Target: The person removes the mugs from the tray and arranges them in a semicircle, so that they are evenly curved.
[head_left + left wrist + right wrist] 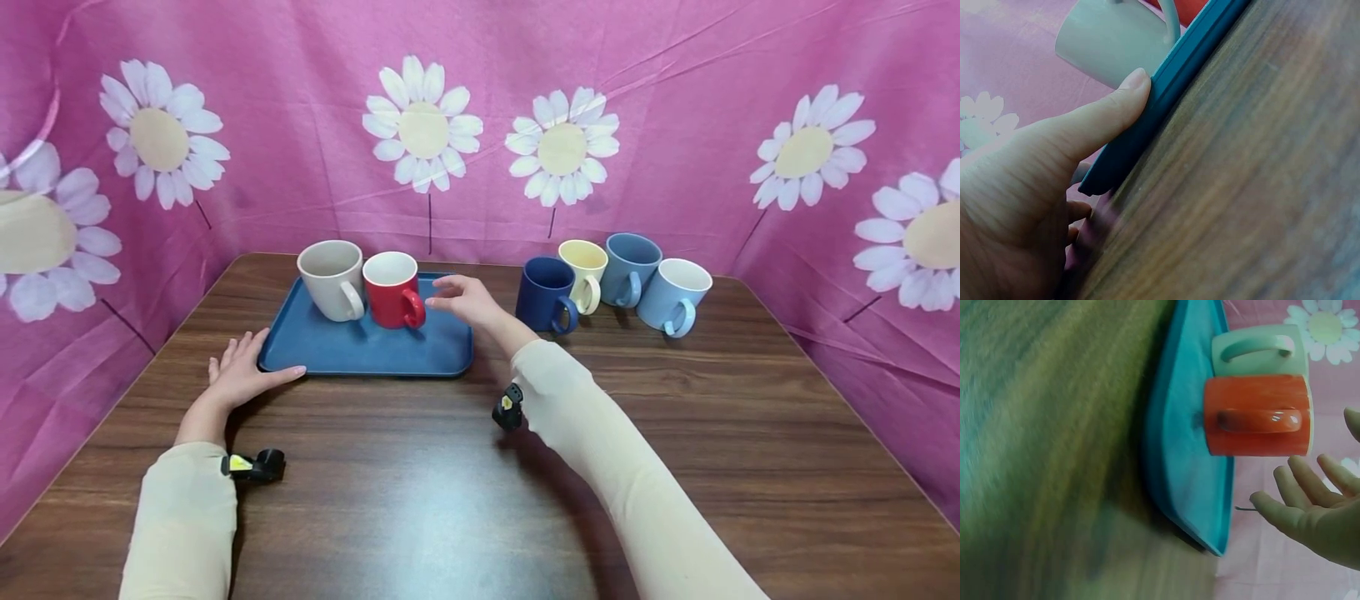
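A blue tray (352,354) lies on the wooden table and carries a grey mug (331,279) and a red mug (392,288). My left hand (240,375) lies flat on the table at the tray's front left corner, thumb (1094,119) touching the tray's rim (1166,94). My right hand (467,300) hovers open just right of the red mug (1257,415), fingers (1300,506) spread, holding nothing. The grey mug (1260,350) stands behind the red one in the right wrist view.
Right of the tray stand a dark blue mug (547,293), a pale yellow mug (584,273), a blue-grey mug (630,267) and a light blue mug (675,296). Pink flowered cloth (480,125) walls the table on three sides.
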A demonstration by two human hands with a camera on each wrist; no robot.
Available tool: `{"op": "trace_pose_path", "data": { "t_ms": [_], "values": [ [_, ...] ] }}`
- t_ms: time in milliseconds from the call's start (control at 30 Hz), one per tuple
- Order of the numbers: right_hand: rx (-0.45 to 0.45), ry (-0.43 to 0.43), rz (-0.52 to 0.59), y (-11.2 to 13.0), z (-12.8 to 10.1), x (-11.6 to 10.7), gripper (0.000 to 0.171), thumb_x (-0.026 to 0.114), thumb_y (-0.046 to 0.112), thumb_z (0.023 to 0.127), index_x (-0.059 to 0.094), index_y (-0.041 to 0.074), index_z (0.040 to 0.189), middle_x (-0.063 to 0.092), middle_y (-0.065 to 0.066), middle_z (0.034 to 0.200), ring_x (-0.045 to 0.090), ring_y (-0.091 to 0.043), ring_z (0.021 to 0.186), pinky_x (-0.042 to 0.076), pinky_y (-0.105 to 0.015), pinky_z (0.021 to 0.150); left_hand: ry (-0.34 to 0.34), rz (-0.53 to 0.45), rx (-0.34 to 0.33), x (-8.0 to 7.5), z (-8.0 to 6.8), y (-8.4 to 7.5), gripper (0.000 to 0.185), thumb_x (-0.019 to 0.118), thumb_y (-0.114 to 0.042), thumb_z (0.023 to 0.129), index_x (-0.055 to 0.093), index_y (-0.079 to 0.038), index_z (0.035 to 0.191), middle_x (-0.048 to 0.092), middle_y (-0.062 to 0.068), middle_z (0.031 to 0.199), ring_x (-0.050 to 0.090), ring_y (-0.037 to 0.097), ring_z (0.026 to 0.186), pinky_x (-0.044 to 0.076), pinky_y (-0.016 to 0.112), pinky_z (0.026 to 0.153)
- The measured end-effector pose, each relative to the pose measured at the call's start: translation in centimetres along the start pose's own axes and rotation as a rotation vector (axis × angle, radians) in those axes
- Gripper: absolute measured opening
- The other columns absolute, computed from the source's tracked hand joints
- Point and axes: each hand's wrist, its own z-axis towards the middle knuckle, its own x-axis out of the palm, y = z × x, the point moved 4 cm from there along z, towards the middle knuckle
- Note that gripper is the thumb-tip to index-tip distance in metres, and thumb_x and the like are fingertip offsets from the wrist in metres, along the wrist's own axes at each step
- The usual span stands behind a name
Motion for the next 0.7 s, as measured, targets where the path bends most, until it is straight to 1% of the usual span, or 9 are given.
{"op": "trace_pose_path", "data": {
  "t_ms": [100, 200, 333, 433, 533, 700],
  "values": [
    [0.028, 0.005, 0.063, -0.4, 0.2, 0.8, 0.039, 0.062, 0.016, 0.08, 0.053, 0.007, 0.117, 0.057, -0.011, 0.106, 0.049, -0.021, 0.1, 0.034, -0.039, 0.088, -0.001, 0.003, 0.002, 0.1, 0.1, 0.1, 0.102, 0.057, -0.057, 0.072, 0.003, 0.001, 0.137, -0.001, 0.034, 0.134, -0.009, 0.048, 0.12, -0.01, 0.063, 0.087],
    [0.049, 0.009, 0.14, -0.8, 0.5, 1.6, 0.041, 0.062, 0.015, 0.08, 0.051, 0.006, 0.118, 0.056, -0.011, 0.107, 0.049, -0.021, 0.099, 0.035, -0.038, 0.089, -0.001, 0.004, 0.003, 0.0, 0.1, 0.2, 0.102, 0.057, -0.057, 0.072, 0.003, 0.001, 0.137, -0.001, 0.034, 0.135, -0.009, 0.048, 0.12, -0.01, 0.063, 0.086],
    [0.094, 0.018, 0.257, -1.2, 0.8, 2.7, 0.04, 0.061, 0.015, 0.08, 0.051, 0.005, 0.118, 0.055, -0.011, 0.11, 0.048, -0.022, 0.101, 0.036, -0.043, 0.088, 0.0, -0.001, 0.003, 0.0, 0.2, 0.1, 0.102, 0.057, -0.057, 0.072, 0.002, 0.0, 0.137, -0.002, 0.034, 0.135, -0.01, 0.047, 0.121, -0.01, 0.063, 0.086],
    [0.132, 0.015, 0.351, -1.3, 0.9, 3.4, 0.038, 0.061, 0.014, 0.081, 0.051, 0.006, 0.117, 0.055, -0.009, 0.109, 0.049, -0.022, 0.101, 0.035, -0.045, 0.088, 0.001, -0.004, 0.002, -0.1, 0.2, 0.0, 0.103, 0.057, -0.057, 0.072, 0.002, 0.0, 0.137, -0.002, 0.034, 0.135, -0.01, 0.047, 0.121, -0.011, 0.063, 0.087],
    [0.158, 0.003, 0.411, -1.2, 0.9, 3.8, 0.038, 0.061, 0.014, 0.081, 0.052, 0.005, 0.116, 0.055, -0.008, 0.106, 0.049, -0.02, 0.1, 0.035, -0.044, 0.089, 0.004, -0.006, 0.0, -0.1, 0.2, -0.1, 0.103, 0.057, -0.057, 0.072, 0.002, 0.001, 0.137, -0.002, 0.034, 0.135, -0.01, 0.047, 0.121, -0.011, 0.063, 0.087],
    [0.197, -0.016, 0.448, -1.1, 0.8, 4.1, 0.034, 0.06, 0.013, 0.082, 0.054, 0.003, 0.113, 0.054, -0.008, 0.107, 0.048, -0.022, 0.101, 0.037, -0.043, 0.088, 0.008, -0.003, 0.0, -0.1, 0.0, -0.1, 0.102, 0.057, -0.056, 0.072, 0.003, 0.001, 0.137, -0.002, 0.034, 0.134, -0.01, 0.048, 0.12, -0.01, 0.063, 0.086]
  ]
}}
